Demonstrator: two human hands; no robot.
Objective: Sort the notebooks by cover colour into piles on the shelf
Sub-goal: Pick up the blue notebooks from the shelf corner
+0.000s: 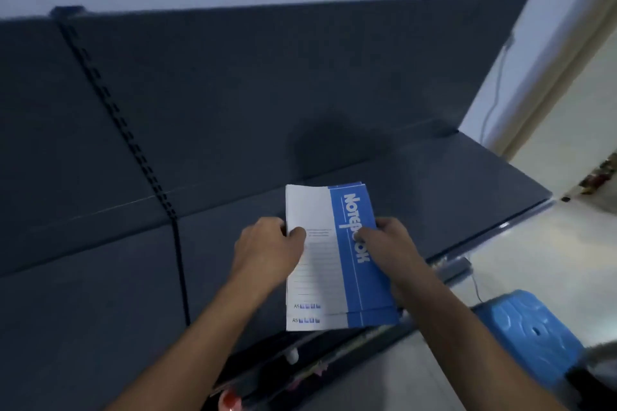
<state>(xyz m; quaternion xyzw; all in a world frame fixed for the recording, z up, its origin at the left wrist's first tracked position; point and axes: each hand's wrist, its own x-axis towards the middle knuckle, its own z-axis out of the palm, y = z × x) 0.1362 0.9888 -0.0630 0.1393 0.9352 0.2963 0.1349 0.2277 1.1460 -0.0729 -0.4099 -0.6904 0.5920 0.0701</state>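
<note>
A small stack of blue-and-white notebooks (337,280) lies lengthwise over the dark grey shelf (450,190), its near end past the shelf's front edge. The top cover has a white left half and a blue right band with white lettering. My left hand (270,250) grips the stack's left edge, thumb on the white half. My right hand (390,243) holds the right edge, thumb pressed on the blue band. A second cover peeks out under the top one at the near end.
The shelf's dark back panel (233,93) rises behind, with a slotted upright (133,143) at the left. A blue plastic stool (531,330) stands on the pale floor at the lower right. A lower shelf level (300,370) holds small, blurred items.
</note>
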